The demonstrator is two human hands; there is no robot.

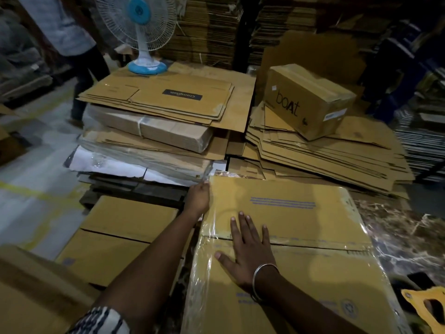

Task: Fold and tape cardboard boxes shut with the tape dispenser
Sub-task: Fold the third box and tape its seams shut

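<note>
A flat-topped brown cardboard box (301,218) with blue print lies in front of me, its two top flaps meeting in a seam. Clear tape (206,239) runs glossy along its left edge. My right hand (248,249), with a metal bangle on the wrist, presses flat with spread fingers on the seam near the left side. My left hand (198,196) reaches to the box's far left corner and curls over it, fingertips hidden. The yellow tape dispenser (428,307) lies on the marble top at the lower right, apart from both hands.
Another closed box (115,227) sits to the left. Stacks of flattened cartons (159,102) carry a blue table fan (144,32). A taped "boat" box (305,100) rests on flat sheets at the right. A person (72,39) stands at the back left.
</note>
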